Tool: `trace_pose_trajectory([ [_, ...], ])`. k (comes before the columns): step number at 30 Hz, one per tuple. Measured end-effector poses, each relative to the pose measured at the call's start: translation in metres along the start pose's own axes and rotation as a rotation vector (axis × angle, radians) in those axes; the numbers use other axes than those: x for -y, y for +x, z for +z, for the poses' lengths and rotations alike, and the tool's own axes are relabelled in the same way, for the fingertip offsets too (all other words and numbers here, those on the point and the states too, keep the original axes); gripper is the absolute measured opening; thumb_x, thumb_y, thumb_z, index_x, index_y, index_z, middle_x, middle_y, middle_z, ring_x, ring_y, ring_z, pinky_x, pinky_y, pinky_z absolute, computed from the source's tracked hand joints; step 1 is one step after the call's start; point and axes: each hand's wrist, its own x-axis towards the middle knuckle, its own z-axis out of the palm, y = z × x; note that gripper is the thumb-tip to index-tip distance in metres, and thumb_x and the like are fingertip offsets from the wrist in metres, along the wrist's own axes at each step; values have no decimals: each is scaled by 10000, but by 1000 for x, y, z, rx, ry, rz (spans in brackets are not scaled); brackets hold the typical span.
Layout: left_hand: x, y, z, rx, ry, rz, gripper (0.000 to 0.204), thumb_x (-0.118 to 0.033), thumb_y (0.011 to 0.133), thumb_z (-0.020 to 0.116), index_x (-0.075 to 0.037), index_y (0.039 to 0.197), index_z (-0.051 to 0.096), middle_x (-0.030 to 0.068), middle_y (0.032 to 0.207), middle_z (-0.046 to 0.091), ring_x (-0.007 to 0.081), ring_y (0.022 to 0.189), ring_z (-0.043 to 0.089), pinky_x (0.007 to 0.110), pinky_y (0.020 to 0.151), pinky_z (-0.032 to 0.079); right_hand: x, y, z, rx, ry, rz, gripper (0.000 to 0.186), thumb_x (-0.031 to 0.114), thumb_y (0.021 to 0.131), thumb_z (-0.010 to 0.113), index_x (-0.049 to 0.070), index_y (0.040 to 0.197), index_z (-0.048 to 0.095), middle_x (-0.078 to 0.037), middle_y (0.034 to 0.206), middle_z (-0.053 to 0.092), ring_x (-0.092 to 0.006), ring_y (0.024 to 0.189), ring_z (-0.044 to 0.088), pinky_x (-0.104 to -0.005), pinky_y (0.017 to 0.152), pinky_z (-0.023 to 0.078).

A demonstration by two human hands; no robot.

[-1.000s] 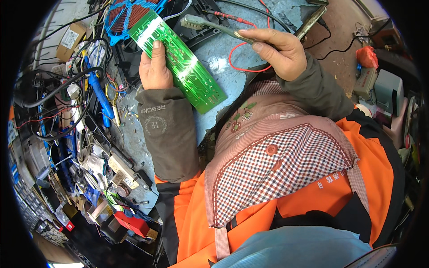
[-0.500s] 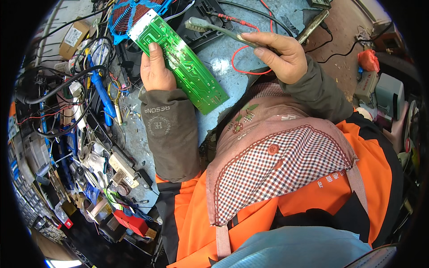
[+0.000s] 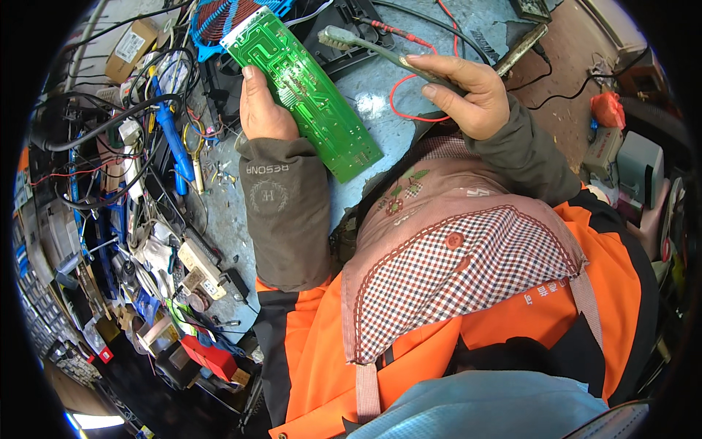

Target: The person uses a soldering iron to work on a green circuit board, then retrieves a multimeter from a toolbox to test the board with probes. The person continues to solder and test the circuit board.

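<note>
A long green circuit board (image 3: 330,126) is tilted over the blue worktop, its soldered side with silvery traces facing me. Along its left edge my left hand (image 3: 265,108) grips it, thumb pointing up the edge and the other fingers hidden behind. My right hand (image 3: 474,99) holds a worn toothbrush (image 3: 379,50) by the handle between thumb and fingers. The brush's bristled head is up and left of that hand, to the right of the board's upper part and apart from it in the picture.
Behind the board are a blue-framed coil (image 3: 232,22) and a black plastic housing (image 3: 344,36). A red test lead (image 3: 395,91) loops across the worktop (image 3: 373,102). Tangled cables, a blue-handled tool (image 3: 170,132) and a power strip (image 3: 201,267) crowd the left side.
My left thumb has shifted from the board's face to its left edge, and the board has turned slightly. The toothbrush stays in my right hand. The whole view has moved a little.
</note>
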Motion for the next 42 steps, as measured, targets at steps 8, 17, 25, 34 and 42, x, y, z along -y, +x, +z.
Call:
trace_pose_trajectory([
  [8,-1,0,2,-45,36,-1,533,-432,1117,431,21,1311,632,99,1150,714,164,951,688,301,849,552,-2,0,1,3,-24,4,410,-36,961,656,8,1369,644,-92,1190,733,-112,1067,670,-257,930,522],
  [17,0,2,0,-100,-1,-62,539,-457,1104,458,17,1251,671,94,1091,735,163,904,702,299,822,568,-2,-3,-3,68,-44,85,452,-85,951,612,-48,1401,594,-161,1372,665,-193,1276,621,-302,1101,457],
  [25,-2,1,3,-151,112,-42,523,-442,1086,511,29,1210,702,100,1057,750,165,868,709,297,778,564,-4,2,0,-24,31,69,382,65,1012,632,28,1393,633,-84,1217,714,-110,1086,658,-237,942,504],
  [34,11,10,-16,-116,247,27,535,-451,1071,542,32,1249,690,93,1087,751,160,896,705,295,804,554,-16,62,-40,-304,194,254,377,80,974,604,-20,1336,643,0,861,637,-54,665,516,-210,595,401],
  [42,11,13,-3,-139,139,-37,534,-439,1092,495,43,1179,709,90,1045,751,154,876,683,295,809,521,-15,76,-40,-210,-977,-162,297,245,907,721,24,1104,747,-180,961,697,-324,832,684,-409,738,540],
])
